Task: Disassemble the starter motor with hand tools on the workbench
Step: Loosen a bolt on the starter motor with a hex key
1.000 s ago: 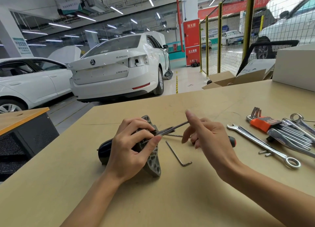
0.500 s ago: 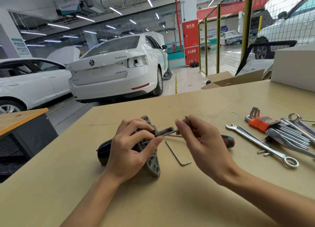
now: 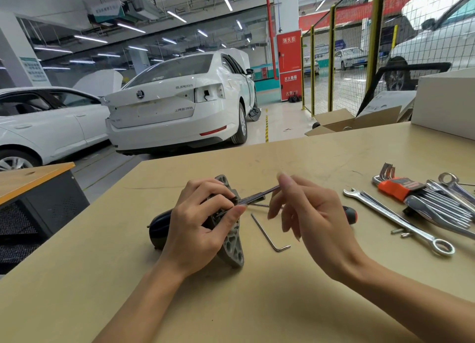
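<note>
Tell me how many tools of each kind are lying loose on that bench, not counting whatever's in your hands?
Loose hex keys: 1
Screwdrivers: 1
Hex key sets in the orange holder: 1
Wrenches: at least 2, one apart, one in the pile, which overlaps too much to count
Total: at least 5

Cars: two white saloons [image 3: 177, 106] and [image 3: 43, 126] are seen parked on the workshop floor beyond the desk; a third white car [image 3: 437, 34] is seen behind the fence.
Fence: yellow-posted wire mesh [image 3: 344, 67] is seen at right.
Red cabinet: a fire cabinet [image 3: 288, 64] is set against a pillar.
Cardboard box: an open box [image 3: 354, 121] is seen past the desk's far edge.
White box: placed [image 3: 444, 100] on the far right corner.
Side bench: an orange-topped cabinet [image 3: 36, 188] is noted at left.
</note>
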